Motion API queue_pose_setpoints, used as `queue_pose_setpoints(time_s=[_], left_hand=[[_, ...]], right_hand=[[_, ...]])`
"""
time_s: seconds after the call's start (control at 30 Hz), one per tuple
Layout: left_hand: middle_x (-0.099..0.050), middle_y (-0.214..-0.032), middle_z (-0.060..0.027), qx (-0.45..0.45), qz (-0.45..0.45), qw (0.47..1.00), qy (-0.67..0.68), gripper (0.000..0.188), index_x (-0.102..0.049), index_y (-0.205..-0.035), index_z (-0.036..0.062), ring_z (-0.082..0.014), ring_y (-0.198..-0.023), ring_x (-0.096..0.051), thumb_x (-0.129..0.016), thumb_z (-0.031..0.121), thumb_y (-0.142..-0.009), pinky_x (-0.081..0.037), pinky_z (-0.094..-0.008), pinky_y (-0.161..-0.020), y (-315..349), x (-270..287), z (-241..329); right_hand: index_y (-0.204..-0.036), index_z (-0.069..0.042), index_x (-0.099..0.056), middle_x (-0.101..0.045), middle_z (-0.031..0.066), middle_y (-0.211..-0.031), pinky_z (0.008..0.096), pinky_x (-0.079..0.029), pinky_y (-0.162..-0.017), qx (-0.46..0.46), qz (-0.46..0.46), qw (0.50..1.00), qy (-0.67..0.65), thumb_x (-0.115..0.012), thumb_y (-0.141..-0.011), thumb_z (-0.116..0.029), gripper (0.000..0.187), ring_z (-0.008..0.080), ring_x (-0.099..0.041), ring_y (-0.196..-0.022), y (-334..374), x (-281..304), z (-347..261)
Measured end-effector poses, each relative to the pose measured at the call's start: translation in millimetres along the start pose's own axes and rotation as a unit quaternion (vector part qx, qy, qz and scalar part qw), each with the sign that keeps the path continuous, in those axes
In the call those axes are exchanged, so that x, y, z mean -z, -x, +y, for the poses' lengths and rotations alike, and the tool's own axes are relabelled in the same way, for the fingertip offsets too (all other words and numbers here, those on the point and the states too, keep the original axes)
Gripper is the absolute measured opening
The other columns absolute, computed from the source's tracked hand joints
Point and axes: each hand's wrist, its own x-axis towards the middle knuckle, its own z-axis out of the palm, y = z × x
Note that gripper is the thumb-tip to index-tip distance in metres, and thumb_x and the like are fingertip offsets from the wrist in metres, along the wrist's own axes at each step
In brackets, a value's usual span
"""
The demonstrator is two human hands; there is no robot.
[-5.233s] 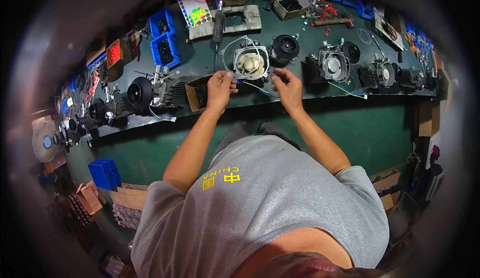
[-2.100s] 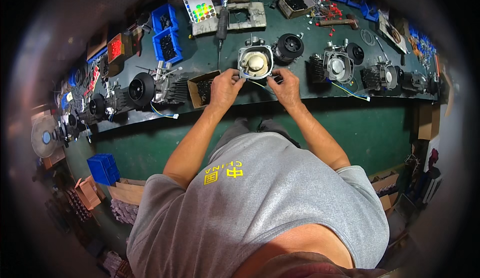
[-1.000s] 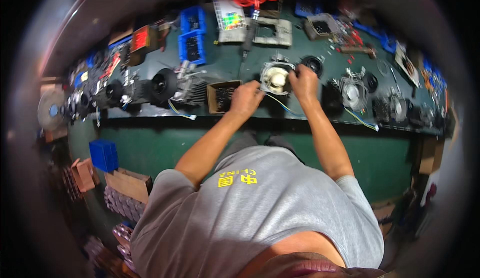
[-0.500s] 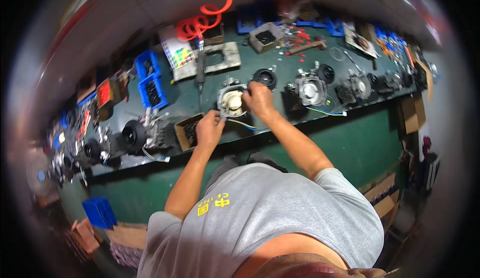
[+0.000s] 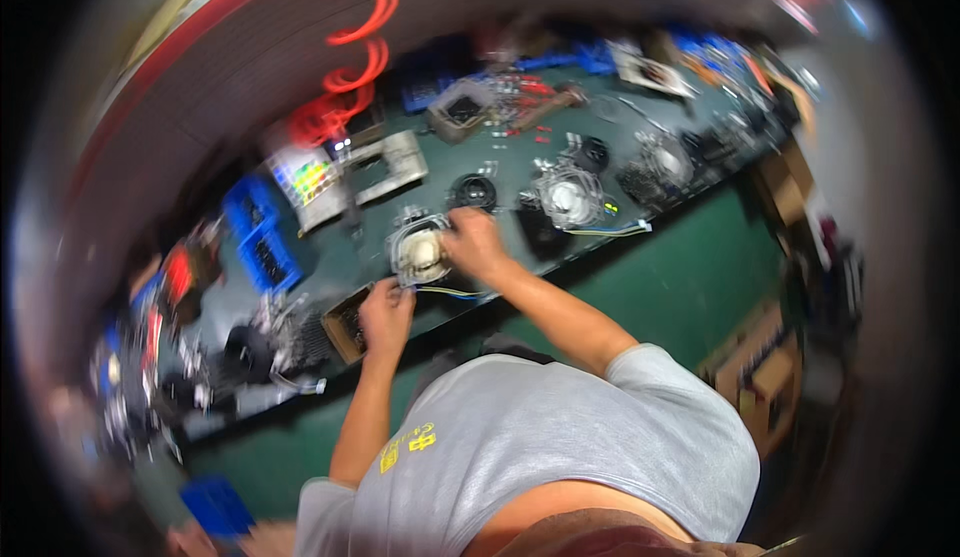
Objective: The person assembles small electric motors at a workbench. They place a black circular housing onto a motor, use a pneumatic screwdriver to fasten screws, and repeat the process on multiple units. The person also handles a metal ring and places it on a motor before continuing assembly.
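Note:
A pale metal motor housing (image 5: 408, 263) with a round cream-coloured part (image 5: 422, 250) in its middle sits on the bench in front of me. My right hand (image 5: 474, 244) is closed at the housing's right side, its fingertips curled against the rim and partly hidden. At the near left corner of the same housing, my left hand (image 5: 387, 314) has its fingers drawn together. What lies between them is too small to make out. Yellow and blue wires (image 5: 447, 292) run out from the near edge of the housing. A black wheel-shaped part (image 5: 473, 193) stands just behind my right hand.
An open cardboard box (image 5: 346, 329) is beside my left hand. More housings (image 5: 570, 200) line the bench to the right, and motor assemblies (image 5: 250, 354) to the left. Blue bins (image 5: 262, 242) and a red coiled hose (image 5: 335, 107) are beyond. The bench's front edge runs below my hands.
The whole view has turned and blurred, and the bench now slants more. Both hands keep about the same places on the housing.

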Motion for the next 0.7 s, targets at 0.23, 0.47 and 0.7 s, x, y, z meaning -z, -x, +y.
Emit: queue_pose_setpoints(time_s=[0.23, 0.47, 0.7], left_hand=[[-0.074, -0.091, -0.0169, -0.060, -0.047, 0.997, 0.005, 0.020, -0.070, -0.104, 0.0030, -0.0348, -0.085, -0.073, -0.074, 0.016, -0.090, -0.058, -0.0442, -0.074, 38, 34, 4], [-0.072, -0.089, -0.0201, 0.114, 0.016, 0.987, -0.113, 0.019, -0.070, -0.097, 0.0033, -0.0401, -0.086, -0.072, -0.071, 0.020, -0.087, -0.057, -0.0483, -0.075, 143, 44, -100], [-0.073, -0.082, -0.0229, 0.481, 0.027, 0.863, -0.153, 0.031, -0.073, -0.078, 0.0000, -0.0373, -0.082, -0.074, -0.071, 0.031, -0.078, -0.060, -0.0475, -0.076, 350, 61, -223]], right_hand=[[-0.102, 0.004, -0.074, -0.073, 0.0126, -0.089, 0.0315, -0.055, -0.073, -0.075, -0.010, 0.977, -0.201, -0.075, -0.088, -0.006, 0.016, 0.0191, -0.068, -0.077, 27, 47, -14], [-0.100, 0.005, -0.073, -0.072, 0.0093, -0.088, 0.0300, -0.053, -0.074, -0.043, -0.065, 0.968, -0.239, -0.072, -0.092, -0.006, 0.013, 0.0146, -0.066, -0.079, 28, 40, -8], [-0.098, 0.004, -0.072, -0.072, 0.0081, -0.086, 0.0281, -0.052, -0.070, -0.032, -0.144, 0.929, -0.338, -0.073, -0.093, -0.007, 0.012, 0.0122, -0.064, -0.076, 18, 28, -34]])
